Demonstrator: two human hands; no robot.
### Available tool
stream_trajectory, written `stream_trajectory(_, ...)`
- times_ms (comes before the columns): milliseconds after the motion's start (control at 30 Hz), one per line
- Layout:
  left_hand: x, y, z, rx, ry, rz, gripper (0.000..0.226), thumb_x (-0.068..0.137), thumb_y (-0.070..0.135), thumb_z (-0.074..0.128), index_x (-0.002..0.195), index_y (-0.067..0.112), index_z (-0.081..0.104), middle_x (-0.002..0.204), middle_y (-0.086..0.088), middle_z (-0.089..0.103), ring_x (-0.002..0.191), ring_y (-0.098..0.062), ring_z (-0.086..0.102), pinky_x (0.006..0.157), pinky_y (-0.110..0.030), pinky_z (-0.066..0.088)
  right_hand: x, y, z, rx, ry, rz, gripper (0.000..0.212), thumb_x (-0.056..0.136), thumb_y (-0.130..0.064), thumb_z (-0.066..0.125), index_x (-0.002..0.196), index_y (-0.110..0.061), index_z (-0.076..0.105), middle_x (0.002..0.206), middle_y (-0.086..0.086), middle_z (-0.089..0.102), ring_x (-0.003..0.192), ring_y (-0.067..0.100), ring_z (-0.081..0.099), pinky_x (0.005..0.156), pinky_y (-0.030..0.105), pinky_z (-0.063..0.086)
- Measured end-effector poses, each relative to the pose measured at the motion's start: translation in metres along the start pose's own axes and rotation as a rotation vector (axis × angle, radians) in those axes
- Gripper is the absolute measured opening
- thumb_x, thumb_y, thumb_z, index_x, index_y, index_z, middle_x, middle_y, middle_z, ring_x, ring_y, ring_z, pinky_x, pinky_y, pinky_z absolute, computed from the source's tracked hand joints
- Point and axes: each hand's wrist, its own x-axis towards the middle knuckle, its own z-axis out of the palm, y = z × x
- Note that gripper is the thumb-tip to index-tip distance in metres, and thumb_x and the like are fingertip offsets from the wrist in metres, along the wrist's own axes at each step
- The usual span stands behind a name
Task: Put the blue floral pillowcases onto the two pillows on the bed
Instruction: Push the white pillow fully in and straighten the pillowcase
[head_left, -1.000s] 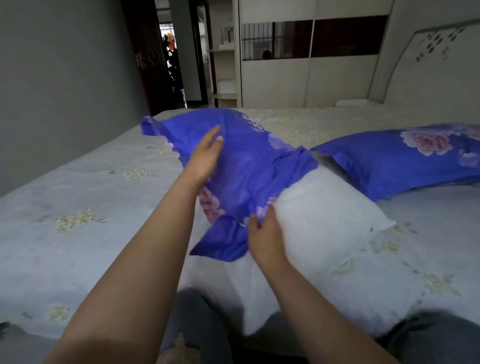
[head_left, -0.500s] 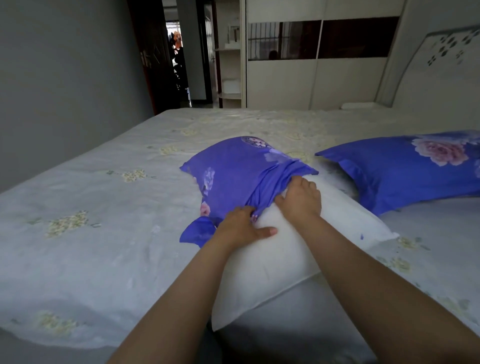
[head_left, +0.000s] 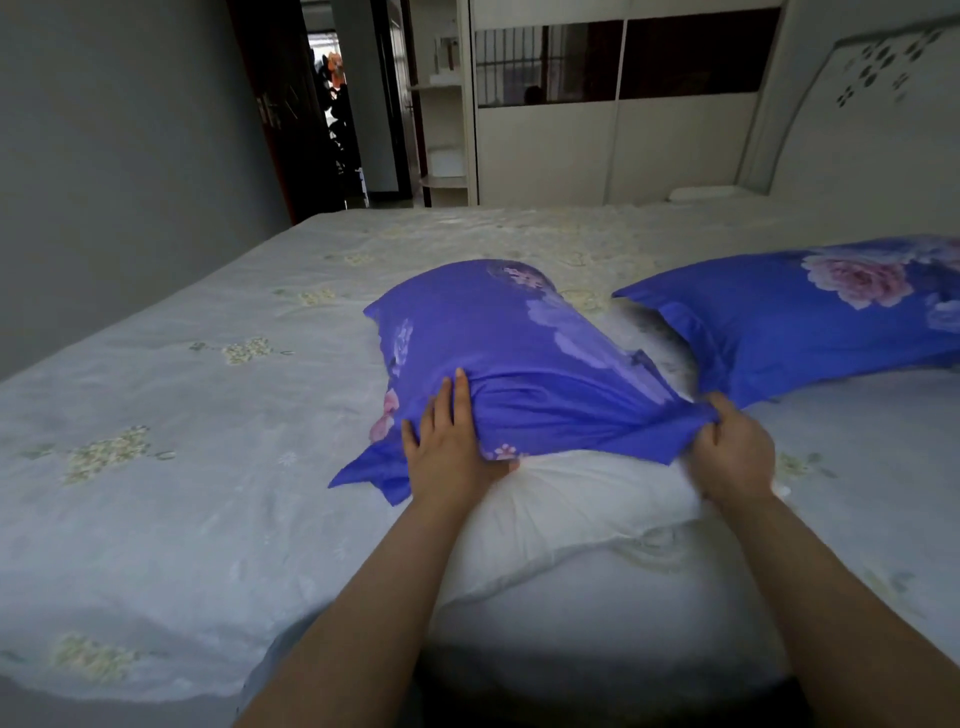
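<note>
At the far left a grey wall (head_left: 104, 156) runs back to a dark doorway (head_left: 332, 104). The bed (head_left: 156, 493) fills the foreground under a pale sheet printed with small flower sprigs. On it, near the middle, lies a white pillow (head_left: 571, 519) with a blue floral pillowcase (head_left: 509, 364) drawn over its far half; the near half of the pillow is bare. The left hand (head_left: 449, 447) lies on the left side of the pillowcase's open hem, fingers straight and close together, thumb tucked under the cloth edge against the pillow. The right hand (head_left: 732, 457) pinches the hem's right corner in curled fingers, the fabric pulled taut between the two hands. Just beyond, to the right, the second pillow (head_left: 810, 322) lies in its blue floral case. Behind stand a cream wardrobe (head_left: 613, 145) and the white headboard (head_left: 857, 104).
</note>
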Motion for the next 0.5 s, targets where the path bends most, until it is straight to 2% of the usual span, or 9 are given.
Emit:
stream_trajectory(67, 0.002, 0.007, -0.002, 0.028, 0.002, 0.086, 0.100, 0.073, 0.064, 0.060, 0.150, 0.033, 0.004, 0.153, 0.003, 0.023, 0.134, -0.022, 0.033, 0.112, -0.046, 0.019, -0.015, 0.038, -0.015, -0.059, -0.088, 0.102, 0.049, 0.068, -0.046, 0.026, 0.096, -0.015, 0.051, 0.083, 0.026, 0.061, 0.082, 0.044, 0.059, 0.066, 0.039, 0.037)
stream_trajectory(100, 0.002, 0.013, -0.003, 0.046, 0.027, 0.150, 0.085, 0.077, 0.053, 0.061, 0.148, 0.034, 0.019, 0.146, 0.001, 0.034, 0.126, -0.025, 0.042, 0.108, -0.044, 0.025, -0.023, 0.052, -0.019, -0.066, -0.148, 0.142, 0.043, 0.066, -0.047, 0.031, 0.095, -0.019, 0.047, 0.082, 0.020, 0.060, 0.083, 0.042, 0.060, 0.065, 0.037, 0.037)
stream_trajectory(133, 0.001, 0.018, -0.005, 0.054, 0.085, 0.226, 0.068, 0.079, 0.038, 0.062, 0.141, 0.032, 0.037, 0.135, -0.001, 0.047, 0.113, -0.029, 0.051, 0.101, -0.043, 0.033, -0.028, 0.063, -0.020, -0.050, -0.193, 0.149, 0.041, 0.064, -0.045, 0.036, 0.096, -0.023, 0.046, 0.083, 0.015, 0.060, 0.084, 0.039, 0.060, 0.066, 0.035, 0.036)
stream_trajectory(200, -0.005, 0.025, -0.007, 0.009, 0.265, 0.365, 0.043, 0.070, 0.017, 0.057, 0.112, 0.023, 0.065, 0.102, -0.004, 0.061, 0.085, -0.030, 0.059, 0.082, -0.037, 0.040, -0.035, 0.075, -0.021, 0.011, -0.228, 0.121, 0.046, 0.059, -0.035, 0.042, 0.104, -0.025, 0.050, 0.092, 0.011, 0.063, 0.088, 0.035, 0.060, 0.070, 0.033, 0.038)
stream_trajectory(267, -0.018, 0.030, -0.009, -0.042, 0.419, 0.508, 0.034, 0.063, 0.014, 0.048, 0.092, 0.017, 0.067, 0.081, -0.003, 0.059, 0.072, -0.026, 0.053, 0.072, -0.034, 0.035, -0.033, 0.078, -0.018, 0.056, -0.242, 0.083, 0.058, 0.059, -0.026, 0.046, 0.116, -0.020, 0.053, 0.110, 0.011, 0.063, 0.100, 0.033, 0.059, 0.077, 0.034, 0.040)
stream_trajectory(333, -0.043, 0.038, -0.011, -0.056, 0.459, 0.616, 0.030, 0.061, 0.014, 0.045, 0.084, 0.015, 0.064, 0.071, -0.003, 0.056, 0.068, -0.024, 0.048, 0.065, -0.032, 0.031, -0.032, 0.083, -0.014, 0.086, -0.247, 0.054, 0.070, 0.059, -0.035, 0.048, 0.125, -0.014, 0.051, 0.122, 0.012, 0.058, 0.110, 0.032, 0.055, 0.087, 0.037, 0.040)
stream_trajectory(400, -0.073, 0.042, -0.004, -0.045, 0.410, 0.700, 0.025, 0.061, 0.015, 0.046, 0.079, 0.016, 0.063, 0.064, -0.002, 0.056, 0.061, -0.023, 0.050, 0.059, -0.031, 0.030, -0.033, 0.084, -0.016, 0.140, -0.234, 0.031, 0.083, 0.058, -0.045, 0.049, 0.135, -0.015, 0.045, 0.132, 0.012, 0.049, 0.118, 0.029, 0.050, 0.093, 0.038, 0.039)
stream_trajectory(467, -0.100, 0.037, 0.009, -0.025, 0.308, 0.716, 0.023, 0.061, 0.016, 0.050, 0.079, 0.019, 0.064, 0.064, 0.001, 0.060, 0.058, -0.021, 0.055, 0.055, -0.026, 0.036, -0.037, 0.081, -0.017, 0.116, -0.149, -0.080, 0.081, 0.067, -0.035, 0.057, 0.143, -0.018, 0.036, 0.140, 0.010, 0.039, 0.124, 0.022, 0.042, 0.099, 0.035, 0.037)
stream_trajectory(500, -0.107, 0.033, 0.014, -0.014, 0.255, 0.697, 0.023, 0.061, 0.018, 0.052, 0.079, 0.020, 0.065, 0.066, 0.002, 0.061, 0.058, -0.020, 0.056, 0.055, -0.024, 0.038, -0.038, 0.077, -0.017, 0.042, -0.080, -0.223, 0.076, 0.069, -0.025, 0.059, 0.142, -0.017, 0.040, 0.142, 0.010, 0.039, 0.124, 0.023, 0.042, 0.100, 0.035, 0.037)
